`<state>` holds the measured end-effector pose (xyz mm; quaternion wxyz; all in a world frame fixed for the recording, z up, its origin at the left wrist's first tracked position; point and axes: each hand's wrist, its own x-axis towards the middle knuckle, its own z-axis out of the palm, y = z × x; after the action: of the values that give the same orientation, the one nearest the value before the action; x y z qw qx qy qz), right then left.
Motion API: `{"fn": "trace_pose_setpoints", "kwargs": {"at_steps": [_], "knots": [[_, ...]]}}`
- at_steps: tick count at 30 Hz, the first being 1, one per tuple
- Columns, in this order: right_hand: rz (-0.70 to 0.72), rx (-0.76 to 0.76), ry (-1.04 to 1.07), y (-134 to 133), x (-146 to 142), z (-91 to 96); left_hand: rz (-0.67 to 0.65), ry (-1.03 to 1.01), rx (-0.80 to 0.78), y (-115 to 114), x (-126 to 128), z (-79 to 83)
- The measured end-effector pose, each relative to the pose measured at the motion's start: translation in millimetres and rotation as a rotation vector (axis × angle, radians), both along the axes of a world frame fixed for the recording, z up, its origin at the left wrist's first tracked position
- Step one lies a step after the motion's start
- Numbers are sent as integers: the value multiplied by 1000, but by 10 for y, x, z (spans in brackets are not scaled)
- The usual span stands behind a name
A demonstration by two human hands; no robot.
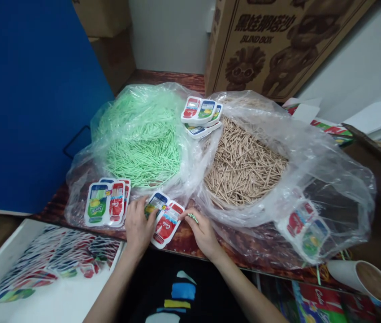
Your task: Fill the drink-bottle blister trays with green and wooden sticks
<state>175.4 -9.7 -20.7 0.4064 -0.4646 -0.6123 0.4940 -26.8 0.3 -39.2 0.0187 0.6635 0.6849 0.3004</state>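
Note:
My left hand [139,226] grips the left side of a double bottle-shaped pack [167,224], its thumb lying over the green half. This pack has a white rim, one green Sprite-style half and one red Cola half. At the pack's right edge is my right hand [204,233], closed on a small bunch of thin green sticks [193,218] whose ends show between the fingers. Left of my left hand lies a small pile of similar packs [106,204]. Behind my hands, one clear bag holds a heap of green sticks [143,154] and another a heap of brown sticks [247,166].
More packs [200,114] rest between the bags; another [308,229] lies at the right bag. A white box [76,294] of packs stands lower left, beside a blue panel [36,107]. A paper cup [355,278] lies lower right. Cardboard boxes [254,49] stand behind.

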Motion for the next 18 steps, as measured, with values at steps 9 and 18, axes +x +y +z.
{"fn": "trace_pose_setpoints", "kwargs": {"at_steps": [9, 18], "knots": [[-31, -12, 15, -4, -22, -37, -72, -70, 41, 60, -44, -13], [-42, -21, 25, -22, -36, -30, 23, -126, 73, 72, -89, -1]]}}
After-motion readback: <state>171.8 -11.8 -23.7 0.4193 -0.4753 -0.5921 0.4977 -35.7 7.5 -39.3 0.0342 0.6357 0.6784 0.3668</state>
